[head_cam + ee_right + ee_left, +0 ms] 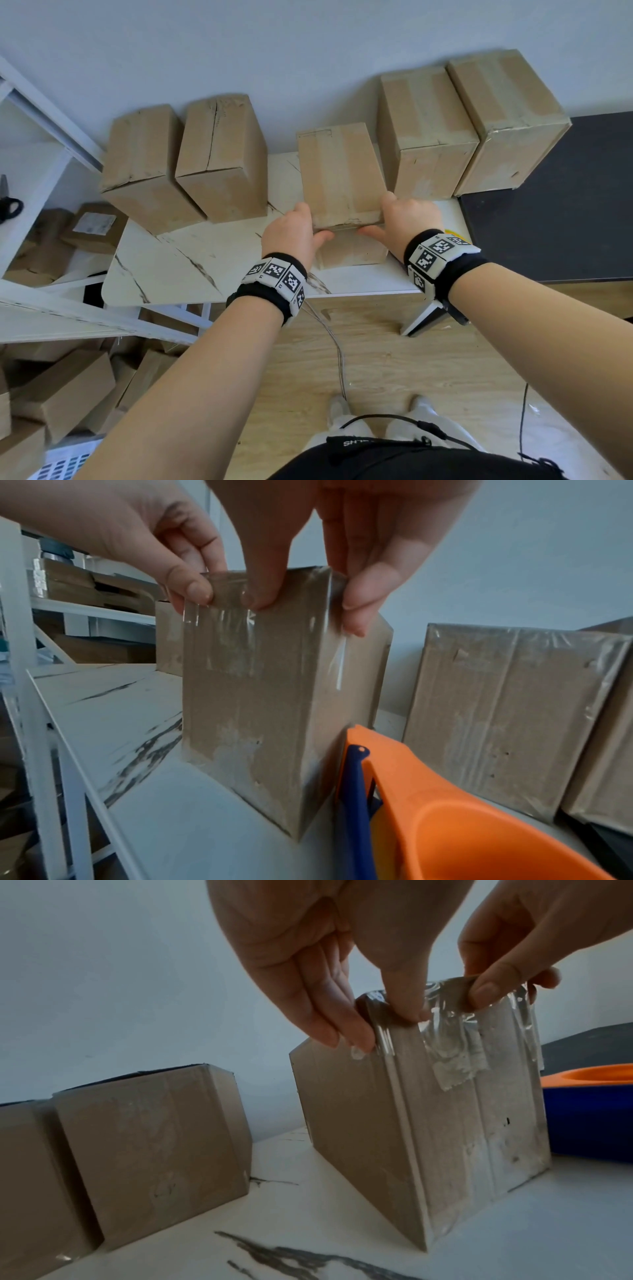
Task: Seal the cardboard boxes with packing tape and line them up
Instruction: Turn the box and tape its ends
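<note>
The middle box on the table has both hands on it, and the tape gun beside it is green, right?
Not green. The tape gun is orange and blue, as the right wrist view shows. Both hands, left and right, are indeed on the middle box.

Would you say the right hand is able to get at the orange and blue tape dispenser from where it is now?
Probably yes. The tape dispenser lies on the table right beside the box, just under the right hand, with nothing between them. That hand would first have to let go of the box.
</note>
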